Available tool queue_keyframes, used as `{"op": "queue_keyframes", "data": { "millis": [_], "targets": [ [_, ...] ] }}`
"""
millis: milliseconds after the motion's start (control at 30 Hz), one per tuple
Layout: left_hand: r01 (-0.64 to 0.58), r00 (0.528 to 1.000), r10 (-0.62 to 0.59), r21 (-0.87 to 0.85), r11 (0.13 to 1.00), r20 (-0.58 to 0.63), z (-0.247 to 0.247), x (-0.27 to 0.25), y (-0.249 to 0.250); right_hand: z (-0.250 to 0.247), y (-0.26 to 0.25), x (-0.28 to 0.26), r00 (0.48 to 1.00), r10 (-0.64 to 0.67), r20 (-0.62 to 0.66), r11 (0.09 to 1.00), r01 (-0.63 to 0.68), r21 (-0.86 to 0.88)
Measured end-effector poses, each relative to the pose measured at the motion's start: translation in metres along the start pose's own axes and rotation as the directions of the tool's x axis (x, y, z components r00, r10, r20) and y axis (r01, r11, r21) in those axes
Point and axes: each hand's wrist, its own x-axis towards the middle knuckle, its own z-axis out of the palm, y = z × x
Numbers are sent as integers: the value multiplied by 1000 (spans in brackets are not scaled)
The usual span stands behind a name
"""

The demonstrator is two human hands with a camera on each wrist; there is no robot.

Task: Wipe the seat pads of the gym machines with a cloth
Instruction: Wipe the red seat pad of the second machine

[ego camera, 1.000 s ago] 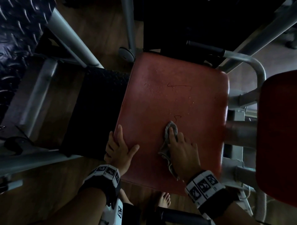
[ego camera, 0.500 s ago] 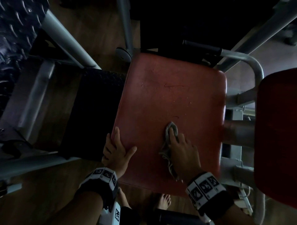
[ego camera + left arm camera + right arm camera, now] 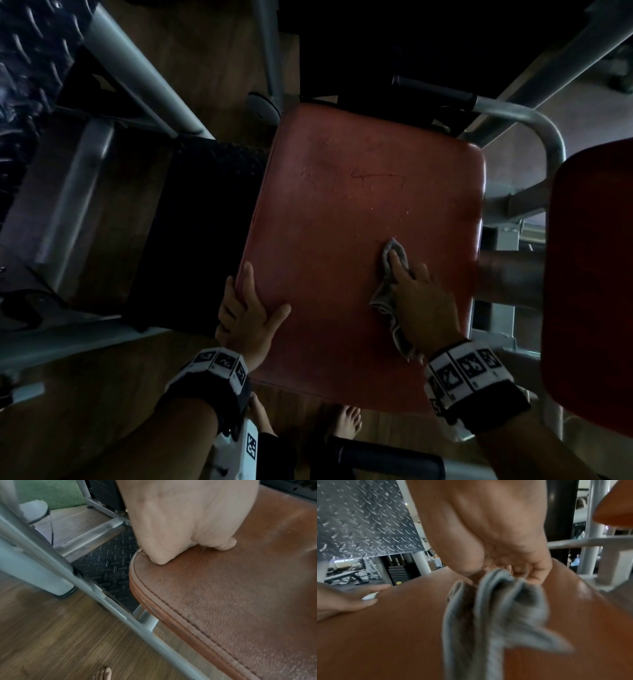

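Observation:
A worn red-brown seat pad (image 3: pixel 342 212) fills the middle of the head view. My left hand (image 3: pixel 246 308) grips its near left edge, thumb on top and fingers curled over the side; the left wrist view shows the same hand (image 3: pixel 180 520) on the stitched pad (image 3: pixel 223 595). My right hand (image 3: pixel 421 301) holds a grey cloth (image 3: pixel 394 257) against the pad's right half, with its loose end trailing back toward my wrist. In the right wrist view the bunched cloth (image 3: pixel 496 608) runs from my curled right fingers (image 3: pixel 536 574) across the pad (image 3: pixel 385 635).
A second red pad (image 3: pixel 589 274) stands close at the right, with a padded roller (image 3: pixel 507 274) between the two. Grey frame tubes (image 3: pixel 534 123) curve behind the seat. A black tread plate (image 3: pixel 198 233) lies to the left. My bare foot (image 3: pixel 347 421) stands on the wooden floor (image 3: pixel 85 411).
My right hand has slid the cloth a little to the right and farther across the pad. My left hand keeps its hold on the pad's edge.

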Motion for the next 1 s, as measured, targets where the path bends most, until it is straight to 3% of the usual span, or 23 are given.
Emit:
{"op": "queue_keyframes", "data": {
  "millis": [100,300,500,700,767,867,1000],
  "targets": [
    [4,1000,-4,5,1000,-5,0,0,1,1,-11,12,999,-30,-17,1000,30,5],
    [12,1000,-12,24,1000,-2,-2,-1,4,7,-22,4,976,-219,-10,968,216,-129],
    [3,1000,-3,29,1000,-5,-1,0,1,-1,22,12,991,-127,-35,981,121,-151],
    [-2,999,3,18,1000,-40,2,0,-1,17,13,1,968,-198,-152,971,173,-166],
    [-8,1000,8,18,1000,-26,2,-1,-1,23,12,-7,941,-310,-136,935,276,-220],
    [-3,999,5,42,999,-32,1,-1,2,30,20,-9,869,-494,14,839,481,-254],
    [-9,999,12,61,998,-50,1,-3,2,24,38,10,794,-594,129,742,603,-292]
  ]
}}
